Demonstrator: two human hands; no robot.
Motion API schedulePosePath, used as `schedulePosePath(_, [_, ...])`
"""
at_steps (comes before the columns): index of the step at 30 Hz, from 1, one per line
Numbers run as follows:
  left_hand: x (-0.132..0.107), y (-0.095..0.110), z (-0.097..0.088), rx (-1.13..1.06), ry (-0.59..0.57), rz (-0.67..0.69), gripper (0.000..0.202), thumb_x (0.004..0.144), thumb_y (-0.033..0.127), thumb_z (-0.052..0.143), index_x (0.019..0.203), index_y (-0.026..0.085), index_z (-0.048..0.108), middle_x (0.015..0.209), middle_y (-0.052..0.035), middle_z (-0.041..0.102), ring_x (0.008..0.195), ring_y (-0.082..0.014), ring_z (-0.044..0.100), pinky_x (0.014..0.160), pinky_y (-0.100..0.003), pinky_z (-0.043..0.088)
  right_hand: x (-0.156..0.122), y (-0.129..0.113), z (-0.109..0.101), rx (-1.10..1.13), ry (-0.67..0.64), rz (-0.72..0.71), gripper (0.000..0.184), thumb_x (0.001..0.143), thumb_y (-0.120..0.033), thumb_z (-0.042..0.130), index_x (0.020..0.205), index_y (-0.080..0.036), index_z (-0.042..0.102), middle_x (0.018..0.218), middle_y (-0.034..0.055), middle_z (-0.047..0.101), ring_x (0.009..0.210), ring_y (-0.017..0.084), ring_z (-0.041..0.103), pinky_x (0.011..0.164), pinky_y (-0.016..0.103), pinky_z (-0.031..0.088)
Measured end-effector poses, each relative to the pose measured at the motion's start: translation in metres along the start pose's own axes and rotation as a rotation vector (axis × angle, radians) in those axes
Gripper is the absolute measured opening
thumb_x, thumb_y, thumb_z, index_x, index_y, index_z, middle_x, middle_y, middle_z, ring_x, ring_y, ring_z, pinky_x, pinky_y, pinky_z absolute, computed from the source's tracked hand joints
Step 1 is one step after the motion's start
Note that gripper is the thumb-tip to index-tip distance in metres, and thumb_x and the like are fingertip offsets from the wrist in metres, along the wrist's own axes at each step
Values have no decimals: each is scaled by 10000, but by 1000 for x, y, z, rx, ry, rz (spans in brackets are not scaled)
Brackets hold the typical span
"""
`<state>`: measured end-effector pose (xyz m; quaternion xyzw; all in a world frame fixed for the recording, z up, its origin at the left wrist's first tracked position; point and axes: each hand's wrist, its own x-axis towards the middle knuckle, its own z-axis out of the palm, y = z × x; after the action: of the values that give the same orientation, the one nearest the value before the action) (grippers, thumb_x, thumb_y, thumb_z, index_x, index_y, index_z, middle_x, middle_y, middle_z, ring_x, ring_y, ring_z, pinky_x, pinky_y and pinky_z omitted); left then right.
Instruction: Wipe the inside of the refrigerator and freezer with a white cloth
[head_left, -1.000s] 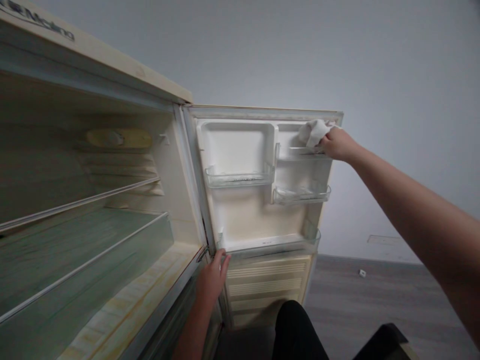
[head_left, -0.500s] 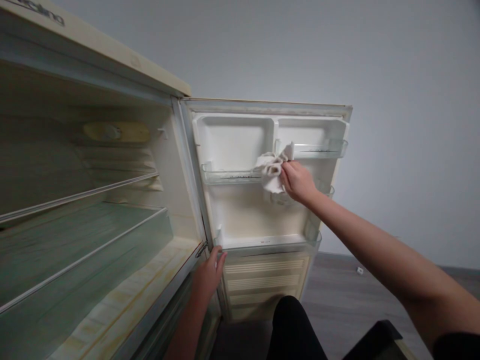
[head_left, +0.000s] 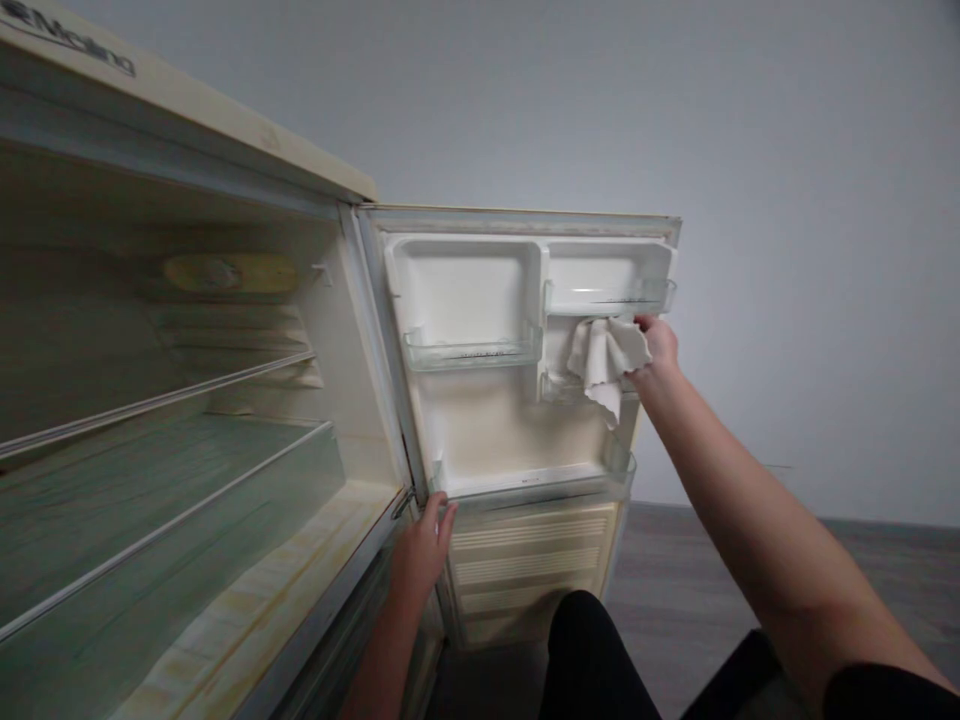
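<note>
My right hand [head_left: 657, 350] is closed on a crumpled white cloth [head_left: 606, 358], which hangs down in front of the right side of the open refrigerator door [head_left: 480, 395]. The cloth lies just below the upper right door shelf [head_left: 622, 300] and partly covers the small shelf [head_left: 559, 388] beneath it. Some of my right fingers are hidden behind the cloth and the door's edge. My left hand [head_left: 421, 545] grips the door at the left end of the long lower door shelf [head_left: 540, 493], near the hinge side.
The refrigerator compartment [head_left: 341, 400] stands open at the left, with a glass shelf [head_left: 157, 395] and a greenish clear drawer [head_left: 202, 530]. A yellowed control housing [head_left: 229, 273] is at its back. My dark-clad knee [head_left: 592, 660] is below the door, with grey floor [head_left: 690, 570] at right.
My right hand has moved right with the cloth, from the middle divider towards the door's outer edge. The cloth now hangs more loosely. My left hand stays in place.
</note>
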<state>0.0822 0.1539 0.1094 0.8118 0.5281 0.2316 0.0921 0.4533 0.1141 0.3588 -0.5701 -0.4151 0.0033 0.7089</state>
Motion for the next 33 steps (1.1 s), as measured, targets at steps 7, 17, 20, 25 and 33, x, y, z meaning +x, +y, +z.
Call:
schedulePosePath(7, [0,1,-1,-26,12,-16,317,1041,374,398,1253,222,577,868,-47,734,774,-179,708,601,-227,360,-32,-5,19,-169,-284,-174,339,829,-427,518,1027,-188,656,1127,88,705,1081,241,627,1021,395,469])
schedulePosePath(17, [1,-2,3,-18,26,-23,343,1040,379,392,1265,210,588,859,-58,731,766,-195,708,601,-250,357,-46,-23,-4,-703,-1023,-358,513,1005,-496,346,1296,-211,657,1385,89,617,1290,280,563,1131,434,393])
schedulePosePath(20, [1,-2,3,-11,25,-31,356,1040,385,390,1279,208,585,863,-64,728,775,-196,707,621,-249,374,-41,-22,-22,-819,-1042,-415,566,1022,-532,276,1333,-227,638,1315,95,662,1183,287,631,1035,424,456])
schedulePosePath(25, [-1,1,-2,13,9,-68,380,1038,404,393,1301,203,580,911,-85,733,799,-210,709,636,-253,384,-19,-21,-45,-1066,-1010,-496,469,1022,-427,341,1178,-183,710,1112,112,740,975,251,688,839,321,483])
schedulePosePath(33, [1,3,-2,-9,13,-55,366,1038,399,396,1286,204,582,807,-52,706,742,-192,693,599,-238,346,3,-20,-65,-1017,-1011,-529,351,893,-365,580,1148,-153,696,1092,132,720,926,247,663,805,325,477])
